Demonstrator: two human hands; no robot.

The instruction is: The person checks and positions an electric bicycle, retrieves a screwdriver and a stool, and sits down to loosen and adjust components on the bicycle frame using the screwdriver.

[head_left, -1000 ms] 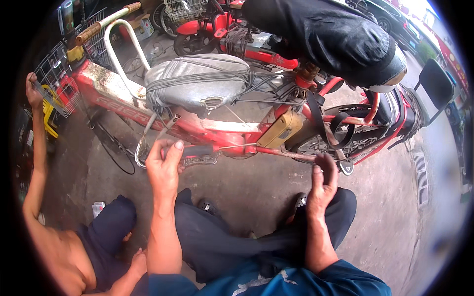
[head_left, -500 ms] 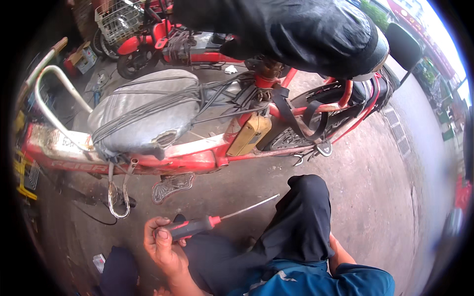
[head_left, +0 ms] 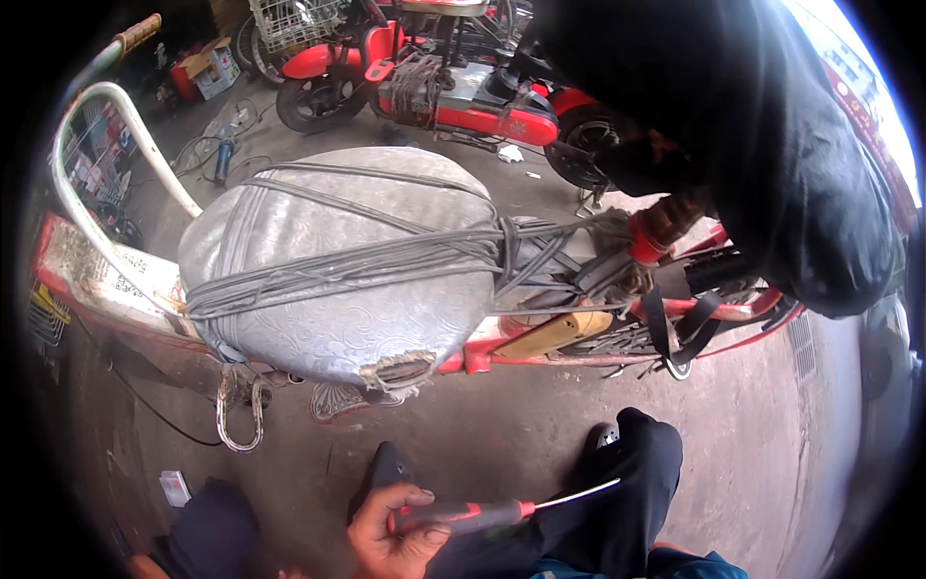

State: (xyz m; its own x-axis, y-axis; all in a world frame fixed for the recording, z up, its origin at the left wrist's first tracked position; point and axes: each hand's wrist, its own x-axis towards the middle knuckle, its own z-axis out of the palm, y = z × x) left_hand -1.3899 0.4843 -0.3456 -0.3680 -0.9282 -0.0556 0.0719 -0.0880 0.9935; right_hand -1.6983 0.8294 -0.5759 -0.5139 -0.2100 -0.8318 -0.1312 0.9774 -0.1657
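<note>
My left hand (head_left: 397, 533) is closed around the dark grey and red handle of a screwdriver (head_left: 473, 518). Its bare metal shaft points right, across my bent legs. Beyond my knees stands a worn red and white electric scooter. Its grey patterned seat (head_left: 415, 333), torn at the near edge, is wrapped with several turns of dark cord (head_left: 357, 262). The screwdriver touches no part of the scooter. Only a sliver of my right forearm (head_left: 667, 547) shows beside my right knee; the hand itself is out of sight.
A big black leather-like shape (head_left: 752, 154) covers the scooter's front end. Behind stands another red scooter (head_left: 497, 121). A white tubular rail (head_left: 135, 125) rises at the seat's left. At lower left are dark cloth (head_left: 214, 531) with skin beside it and a small white packet (head_left: 176, 488).
My left hand and the screwdriver now appear lower and further right, still gripped the same way. My view has shifted, so the seat looks larger and more of the rear scooter shows.
</note>
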